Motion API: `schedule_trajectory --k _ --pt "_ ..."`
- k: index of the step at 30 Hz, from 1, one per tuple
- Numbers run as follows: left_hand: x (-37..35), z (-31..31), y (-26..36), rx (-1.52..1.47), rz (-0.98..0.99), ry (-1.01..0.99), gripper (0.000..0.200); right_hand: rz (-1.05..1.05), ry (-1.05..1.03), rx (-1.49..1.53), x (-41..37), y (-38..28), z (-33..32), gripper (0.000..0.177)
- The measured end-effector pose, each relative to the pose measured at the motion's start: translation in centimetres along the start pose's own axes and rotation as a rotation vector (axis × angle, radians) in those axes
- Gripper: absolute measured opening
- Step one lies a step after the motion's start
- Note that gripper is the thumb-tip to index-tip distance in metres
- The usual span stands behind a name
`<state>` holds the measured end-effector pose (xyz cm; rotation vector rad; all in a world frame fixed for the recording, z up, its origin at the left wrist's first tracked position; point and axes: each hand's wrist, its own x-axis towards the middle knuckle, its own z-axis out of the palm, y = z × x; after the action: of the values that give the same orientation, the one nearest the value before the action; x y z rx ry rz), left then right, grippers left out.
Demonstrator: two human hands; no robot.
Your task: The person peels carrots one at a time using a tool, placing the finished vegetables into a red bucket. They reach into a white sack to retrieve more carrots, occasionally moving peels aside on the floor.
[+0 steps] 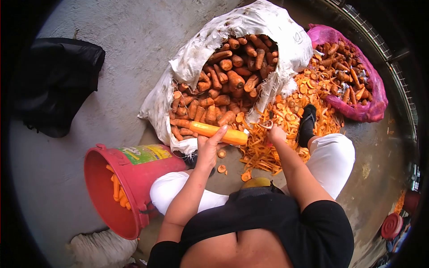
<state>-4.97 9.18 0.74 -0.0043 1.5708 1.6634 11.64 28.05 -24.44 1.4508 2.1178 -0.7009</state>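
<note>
Nearest, a person in a black top (268, 223) and white trousers (331, 163) looks down between their bent knees. The left hand (210, 148) holds a thick peeled carrot (219, 133), bright orange, its fingers closed around the carrot's middle. Just to the right, the right hand (276, 134) has its fingers curled shut on a small tool (267, 125), partly hidden by the grip and apart from the carrot.

Beside the left knee is a red bucket (149, 178) with a green and yellow label, its mouth facing the left side of the view; several peeled carrots (117, 190) lie inside.

Beyond the hands, a heap of orange peelings and cut slices (292, 107) spreads over the floor (364, 149), around a dark shoe (307, 123). A large open white sack (290, 33) full of unpeeled carrots (236, 80) stands behind the held carrot.

Farther right, a bright pink bag (377, 100) lies open, holding carrot pieces (342, 64). At far left, a black cloth or bag (56, 85) is against a grey wall (129, 49).
</note>
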Motion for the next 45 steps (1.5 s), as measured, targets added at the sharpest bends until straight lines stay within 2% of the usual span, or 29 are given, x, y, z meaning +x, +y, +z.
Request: schedule_trajectory --k 4,7,13,15,18,19,20,21,22,24,28,32,35,38,39,41,45 --pt "0.2 0.4 0.5 0.008 0.059 0.056 0.034 0.001 0.032 0.001 0.0 -0.4 0.7 0.040" --pt "1.0 -0.9 -0.7 0.031 0.063 0.000 0.031 0.003 0.026 0.049 -1.3 -0.6 -0.9 0.039" --pt "1.2 -1.6 -2.2 0.039 0.340 -0.074 0.029 -0.012 0.037 0.123 -4.8 -0.3 -5.0 0.038" --pt "0.5 -1.2 -1.5 -0.124 0.274 -0.088 0.027 -0.006 0.089 0.188 -5.8 -0.2 -6.3 0.041" --pt "-0.8 -0.6 -0.5 -0.364 0.151 -0.136 0.032 -0.082 0.158 0.627 -6.8 -0.7 -7.5 0.043" --pt "-0.9 -0.8 -0.4 -0.450 0.098 -0.172 0.037 -0.165 0.205 0.805 -6.6 -1.4 -7.4 0.039" --pt "-1.0 -0.9 -0.3 -0.535 0.044 -0.208 0.042 -0.288 0.171 1.038 -6.4 -2.1 -7.4 0.033" --pt "-1.2 -0.9 -0.2 -0.505 0.056 -0.213 0.053 -0.312 0.022 1.277 -7.8 -3.0 -8.5 0.032" --pt "-1.8 -0.6 0.2 -0.531 0.062 -0.207 0.053 -0.334 -0.140 1.509 -10.2 -4.3 -10.5 0.030" --pt "-3.2 0.2 0.9 -0.582 0.071 -0.194 0.054 -0.363 -0.249 1.540 -15.2 -6.2 -13.8 0.031" --pt "-4.9 1.4 0.5 -0.610 0.116 -0.158 0.048 -0.396 -0.500 1.615 -17.3 -6.2 -13.6 0.035" --pt "-5.9 2.0 0.1 -0.595 0.105 -0.147 0.044 -0.375 -0.546 1.779 -17.7 -7.1 -12.6 0.035" --pt "-7.7 1.7 1.4 -0.547 0.073 -0.235 0.050 -0.460 -0.546 1.768 -17.3 -7.4 -12.8 0.035" --pt "-9.1 0.6 2.7 -0.561 -0.015 -0.478 0.062 -0.454 -0.693 1.845 -15.0 -7.3 -12.3 0.038" --pt "-9.9 0.4 3.4 -0.603 -0.075 -0.586 0.072 -0.521 -0.618 1.847 -15.7 -7.4 -12.9 0.039" --pt "-10.6 -0.1 4.3 -0.460 -0.106 -0.674 0.073 -0.653 -0.460 1.848 -18.8 -7.9 -15.3 0.040" --pt "-10.9 -0.8 5.6 -0.129 -0.157 -0.824 0.069 -0.753 -0.417 1.780 -19.4 -7.8 -17.0 0.040"
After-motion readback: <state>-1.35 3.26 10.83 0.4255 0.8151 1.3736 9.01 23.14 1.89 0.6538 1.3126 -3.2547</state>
